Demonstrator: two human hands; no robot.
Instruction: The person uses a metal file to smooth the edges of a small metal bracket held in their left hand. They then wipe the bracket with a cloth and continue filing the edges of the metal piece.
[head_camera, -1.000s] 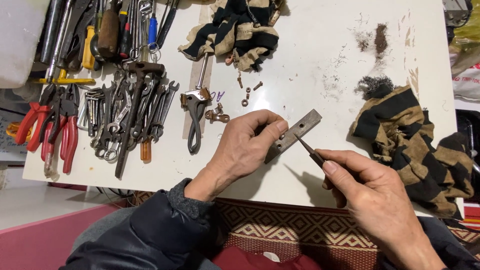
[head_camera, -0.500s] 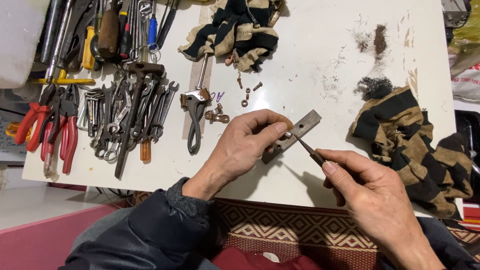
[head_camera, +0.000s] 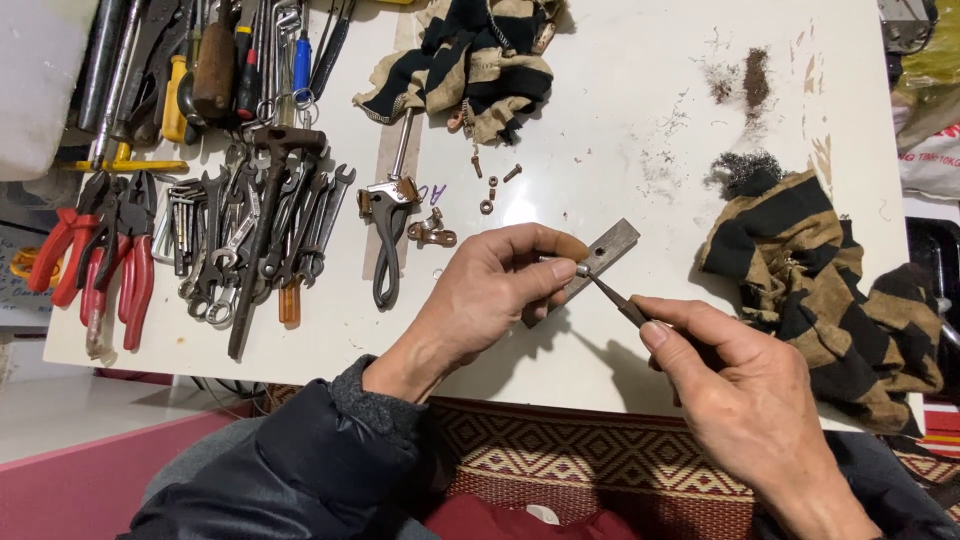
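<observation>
Flat metal bar (head_camera: 610, 250) lies near the tabletop's (head_camera: 620, 120) front edge, pinned by the closed left hand (head_camera: 495, 290) pinching a small screw (head_camera: 582, 269) at 1 hole, while the right hand (head_camera: 745, 400) grips a screwdriver (head_camera: 618, 302) on it, not yet seated.

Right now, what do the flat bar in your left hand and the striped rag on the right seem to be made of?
The bar looks like bare steel: dull grey, straight-edged, with brownish rust tints and a hole near its end. The left hand pinches it while the right hand puts a thin tool to it. The rag seems knitted cloth: soft folds, frayed tan and black stripes.
</observation>
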